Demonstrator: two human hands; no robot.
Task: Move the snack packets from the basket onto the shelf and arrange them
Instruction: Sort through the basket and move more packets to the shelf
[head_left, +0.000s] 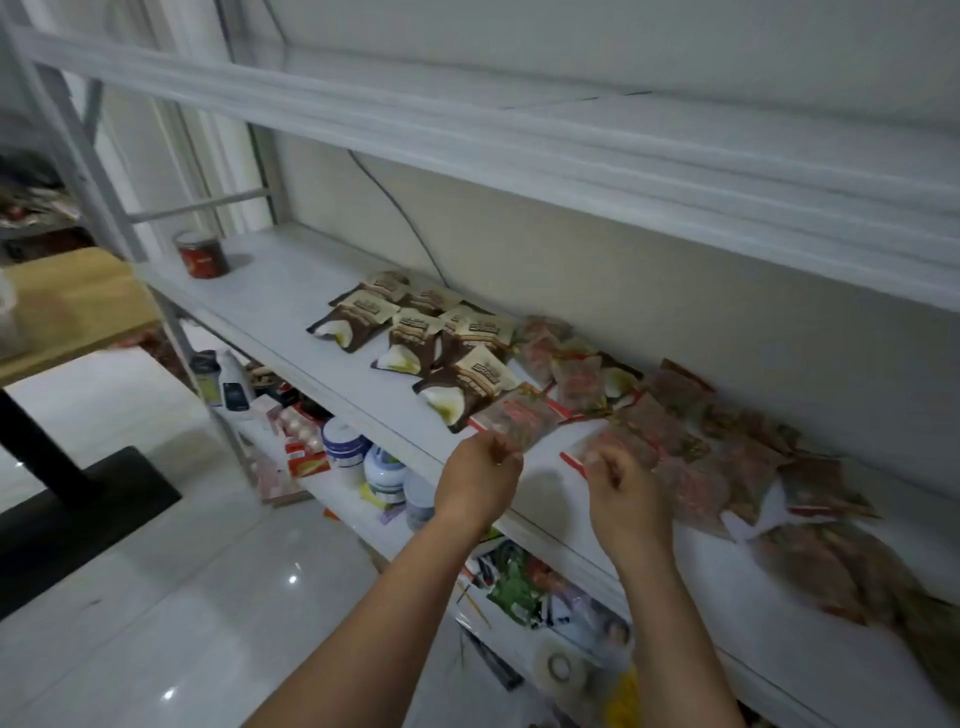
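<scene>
at the shelf (291, 296) front, left hand (480, 470) pinches left red packet (519, 418), right hand (621, 480) pinches right red packet (631, 447); looks like arranging, next lay both flat.

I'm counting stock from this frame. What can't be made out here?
Head view:
- Basket: out of frame.
- Brown packets: print too small, blurred.
- Red packets: overlapping, blurred, cut off by the right edge; no count possible.
- Lower shelf goods: partly hidden by shelf board and forearms.
</scene>
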